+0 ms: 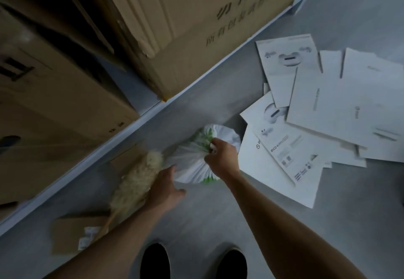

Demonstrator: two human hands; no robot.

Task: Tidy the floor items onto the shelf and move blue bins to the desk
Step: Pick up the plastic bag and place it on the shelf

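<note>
A white plastic bag (190, 158) with green print lies on the grey floor just in front of the shelf's lower rail (122, 130). My right hand (222, 156) is closed on the bag's gathered top. My left hand (166, 187) rests open against the bag's left side, fingers spread. A fluffy cream duster (137, 180) with a wooden handle lies beside the bag, partly under my left wrist. No blue bin is in sight.
Several white flat cartons (306, 112) lie scattered on the floor to the right. A flat brown cardboard piece (70, 235) lies at lower left. Large cardboard boxes (175, 29) fill the shelf above. My two dark shoes (192, 261) stand at the bottom.
</note>
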